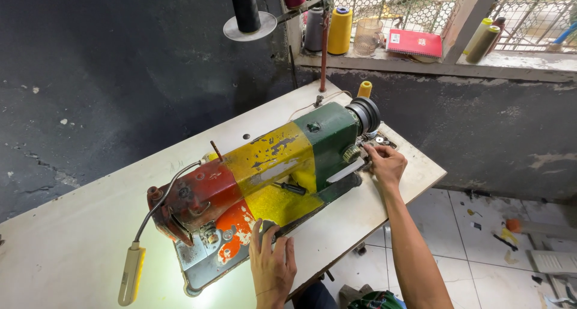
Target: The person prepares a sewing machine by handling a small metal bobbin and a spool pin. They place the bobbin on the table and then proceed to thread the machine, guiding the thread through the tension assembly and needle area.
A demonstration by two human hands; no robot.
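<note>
A sewing machine [270, 165] painted red, yellow and green stands on a white table [84, 225]. My left hand [271, 261] lies flat with fingers spread on the machine's bed, near the front edge and just right of the needle area [207, 234]. My right hand [384, 163] reaches to the green end, below the black handwheel [365, 114], with fingers curled at a small part by the lever there. Whether it grips anything is hidden. A black screwdriver [291, 187] lies on the yellow bed.
A gooseneck lamp [131, 273] lights the table at the front left. Thread cones [339, 30] and a red notebook [413, 43] sit on the window ledge behind. A black spool [245, 9] hangs above. Tiled floor with scraps [511, 225] lies to the right.
</note>
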